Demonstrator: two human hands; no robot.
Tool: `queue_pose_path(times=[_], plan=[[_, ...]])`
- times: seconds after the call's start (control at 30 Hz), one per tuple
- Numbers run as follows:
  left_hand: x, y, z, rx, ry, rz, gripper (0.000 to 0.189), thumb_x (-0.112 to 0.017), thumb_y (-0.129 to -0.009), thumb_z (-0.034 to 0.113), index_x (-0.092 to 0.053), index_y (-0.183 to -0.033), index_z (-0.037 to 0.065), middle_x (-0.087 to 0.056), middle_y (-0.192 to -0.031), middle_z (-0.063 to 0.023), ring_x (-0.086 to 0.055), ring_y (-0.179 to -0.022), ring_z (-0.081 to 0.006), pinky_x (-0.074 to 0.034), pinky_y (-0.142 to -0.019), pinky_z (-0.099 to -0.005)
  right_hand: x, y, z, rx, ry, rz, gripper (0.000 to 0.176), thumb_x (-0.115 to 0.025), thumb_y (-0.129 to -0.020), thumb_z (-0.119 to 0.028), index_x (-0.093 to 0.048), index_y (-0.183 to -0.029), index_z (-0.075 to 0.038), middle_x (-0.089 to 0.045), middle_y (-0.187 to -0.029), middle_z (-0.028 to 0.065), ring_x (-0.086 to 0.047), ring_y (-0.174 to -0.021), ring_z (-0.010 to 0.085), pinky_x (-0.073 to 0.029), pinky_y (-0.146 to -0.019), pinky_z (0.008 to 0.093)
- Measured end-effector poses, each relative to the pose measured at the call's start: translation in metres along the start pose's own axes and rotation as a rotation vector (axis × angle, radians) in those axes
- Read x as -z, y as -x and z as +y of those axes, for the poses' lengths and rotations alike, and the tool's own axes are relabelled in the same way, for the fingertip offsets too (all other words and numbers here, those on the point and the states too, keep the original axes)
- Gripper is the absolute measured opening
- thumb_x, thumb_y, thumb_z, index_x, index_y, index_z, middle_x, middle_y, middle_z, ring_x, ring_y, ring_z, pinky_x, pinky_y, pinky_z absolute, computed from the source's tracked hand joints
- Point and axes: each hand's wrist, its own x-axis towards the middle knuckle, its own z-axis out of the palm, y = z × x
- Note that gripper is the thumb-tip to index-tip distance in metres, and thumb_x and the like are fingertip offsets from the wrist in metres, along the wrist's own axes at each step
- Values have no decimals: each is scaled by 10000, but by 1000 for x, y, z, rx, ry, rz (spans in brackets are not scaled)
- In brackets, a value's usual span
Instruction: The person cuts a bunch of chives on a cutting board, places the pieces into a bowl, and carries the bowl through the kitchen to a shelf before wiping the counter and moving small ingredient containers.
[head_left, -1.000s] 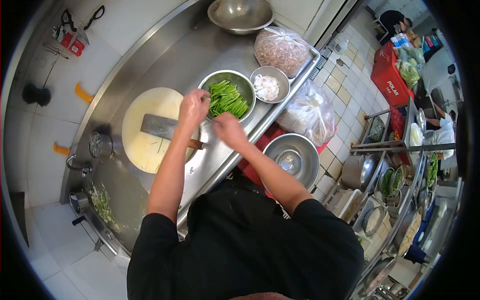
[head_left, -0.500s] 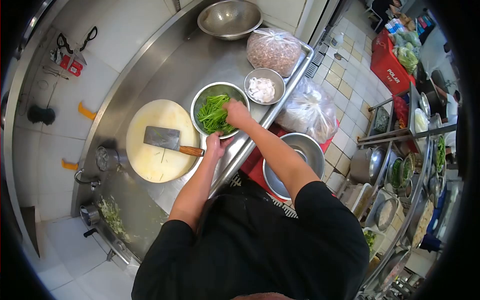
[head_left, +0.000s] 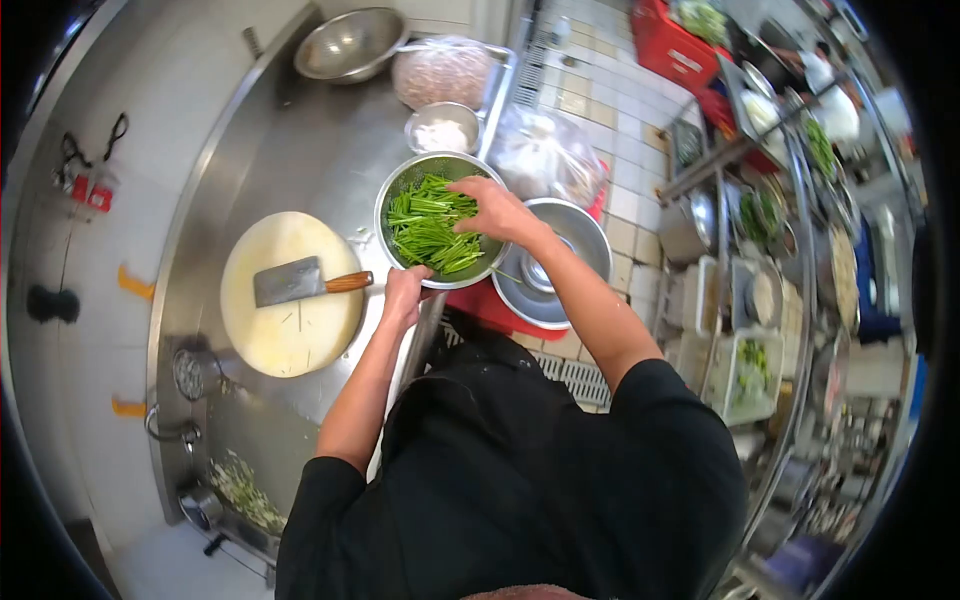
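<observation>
Cut green stalks (head_left: 432,225) fill a perforated metal colander (head_left: 384,212) near the front edge of the steel counter. My left hand (head_left: 405,292) grips the colander's rim at its lower left. My right hand (head_left: 490,208) is over the right side of the colander, fingers apart and touching or just above the greens; nothing shows in its grasp. To the left, a cleaver (head_left: 288,282) with a wooden handle lies on a round cutting board (head_left: 285,350). A wide metal basin (head_left: 590,235) is just right of the colander, below counter height.
A small bowl of white pieces (head_left: 440,134), a bag of pinkish food (head_left: 440,72) and a large metal bowl (head_left: 350,45) stand at the counter's far end. A clear bag (head_left: 545,160) is beside the counter. Shelves with food trays (head_left: 745,375) are at the right.
The colander has been lifted and shifted toward the basin, with my left hand at its rim. My right hand has opened over the greens. The camera view has turned to the right.
</observation>
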Motion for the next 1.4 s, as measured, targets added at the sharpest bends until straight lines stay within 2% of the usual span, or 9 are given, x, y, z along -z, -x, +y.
queue_pose_path(times=[0.1, 0.23, 0.37, 0.47, 0.53, 0.87, 1.13, 1.37, 1.4], plan=[[-18, 32, 0, 81, -108, -198, 267, -538, -766, -22, -581, -1022, -90, -655, -924, -157, -675, -729, -248, -603, -594, -353, -6, 69, -30, -155, 253, 3, 861, -833, -622, -215, -449, -1385, -106, -400, -1398, 237, -481, -1228, 381, -432, -1019, 406], [-39, 45, -40, 278, -195, -385, 349, -528, -778, -31, -554, -1121, -91, -657, -1008, -166, -683, -814, -254, -618, -634, -372, -16, 155, -31, -464, 131, 28, 704, -791, -626, -133, -536, -1281, -107, -522, -1137, 199, -536, -1114, 383, -462, -953, 442], [-77, 78, -58, 410, -235, -559, 361, -519, -806, -28, -529, -1160, -98, -649, -1063, -186, -689, -877, -278, -620, -677, -381, 23, 236, -36, -604, 329, 268, 513, -653, -705, -18, -608, -1198, -152, -534, -1100, 155, -545, -1069, 363, -472, -888, 473], [-109, 92, -74, 421, -329, -702, 362, -515, -813, -23, -525, -1166, -102, -641, -1095, -186, -687, -882, -280, -619, -694, -379, 58, 282, -66, -675, 455, 403, 441, -656, -703, -21, -620, -1129, -131, -532, -1081, 151, -538, -1048, 349, -459, -879, 470], [-129, 109, -84, 453, -349, -739, 377, -515, -815, -20, -517, -1183, -107, -630, -1118, -193, -682, -902, -288, -617, -693, -385, 65, 311, -75, -734, 558, 453, 510, -773, -641, -76, -622, -1127, -105, -533, -1064, 157, -537, -1034, 352, -464, -865, 446], [-245, 167, -118, 517, -384, -941, 402, -547, -808, -29, -520, -1209, -52, -623, -1136, -172, -670, -935, -310, -618, -713, -396, 131, 432, -91, -684, 330, 767, 425, -724, -684, -20, -648, -1098, -68, -517, -1024, 159, -545, -977, 342, -465, -868, 404], [-337, 210, -140, 571, -442, -950, 318, -555, -813, -4, -559, -1125, -63, -644, -1085, -170, -692, -833, -320, -614, -685, -388, 192, 502, -74, -649, 209, 933, 404, -699, -717, -37, -647, -1117, -49, -542, -1164, 209, -552, -1087, 372, -450, -942, 399], [-397, 192, -177, 541, -399, -962, 469, -571, -807, -25, -504, -1272, -34, -636, -1127, -147, -680, -879, -273, -629, -660, -371, 242, 552, -9, -561, 42, 747, 477, -787, -671, -127, -664, -1124, -43, -569, -1199, 173, -549, -1138, 329, -436, -976, 379], [-407, 197, -171, 477, -433, -964, 394, -540, -819, 0, -533, -1190, -133, -640, -1124, -187, -674, -926, -304, -620, -736, -432, 250, 557, 3, -593, 19, 734, 469, -787, -671, -131, -668, -1116, -43, -571, -1201, 170, -549, -1142, 327, -436, -978, 378]])
